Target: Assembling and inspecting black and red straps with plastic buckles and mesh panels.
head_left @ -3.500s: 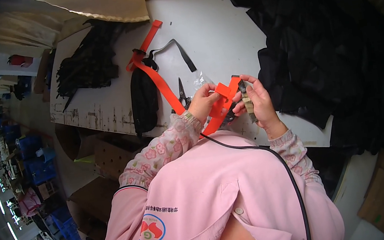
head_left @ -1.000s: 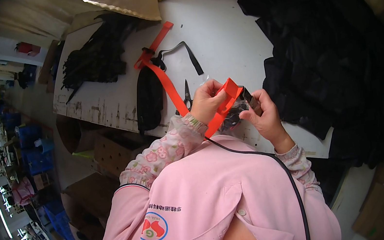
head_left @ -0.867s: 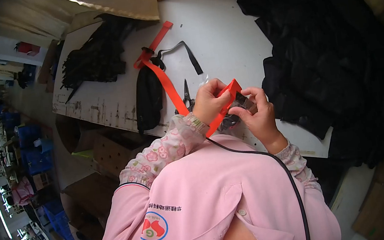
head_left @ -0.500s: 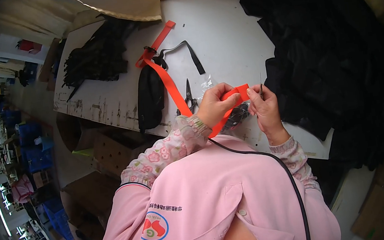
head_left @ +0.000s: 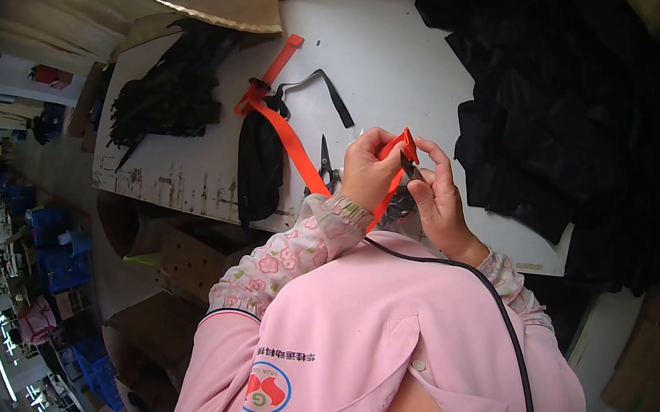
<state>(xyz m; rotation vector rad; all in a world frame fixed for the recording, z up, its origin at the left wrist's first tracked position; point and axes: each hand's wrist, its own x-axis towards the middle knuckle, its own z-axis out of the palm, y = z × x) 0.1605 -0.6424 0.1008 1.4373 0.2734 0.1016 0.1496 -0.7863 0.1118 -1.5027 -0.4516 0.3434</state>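
Note:
My left hand [head_left: 369,168] pinches the end of an orange webbing strap [head_left: 294,145], folded over between thumb and fingers. Close against it, my right hand [head_left: 441,205] holds small dark thread snips [head_left: 411,167], with the blades at the folded strap end; the fingers partly hide them. From my left hand the strap hangs in a loop and runs up to a dark buckle [head_left: 258,86] beside a black fabric pouch [head_left: 258,165]. A pair of black scissors [head_left: 327,168] lies on the table, left of my left hand.
On the white table [head_left: 384,47], dark fabric pieces [head_left: 166,90] lie at the far left and a large black fabric heap [head_left: 561,106] covers the right. A narrow black strap [head_left: 331,92] lies behind the scissors. Cardboard boxes [head_left: 195,263] stand below the left edge.
My right hand has turned and brought the snips from upright to the strap end. The strap end in my left hand has been folded and tilted up.

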